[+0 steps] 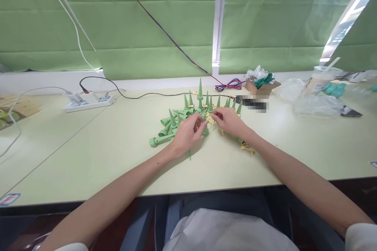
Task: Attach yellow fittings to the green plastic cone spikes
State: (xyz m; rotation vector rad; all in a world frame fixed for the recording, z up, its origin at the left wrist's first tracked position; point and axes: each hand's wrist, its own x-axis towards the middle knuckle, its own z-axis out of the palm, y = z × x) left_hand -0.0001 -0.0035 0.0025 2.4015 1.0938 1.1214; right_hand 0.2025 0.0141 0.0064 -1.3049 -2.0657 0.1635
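My left hand (190, 132) is closed, its thumb and fingers at a green plastic spike (205, 130) that is partly hidden behind them. My right hand (231, 121) pinches at a small pale yellow plastic piece (210, 118), close to the left fingertips. Around both hands green spikes are gathered: several stand point up, such as the tall one (200, 93) at the back. Others lie on their sides to the left, among them a long one with a ribbed cap (159, 140). More small yellow pieces (247, 148) lie by my right forearm.
The pale table (118, 164) carries a white power strip (90, 102) at left, with a black cable running behind the spikes. At the back right are a small cardboard box (260, 88), a lidded plastic cup (318, 80) and clear plastic bags (318, 106).
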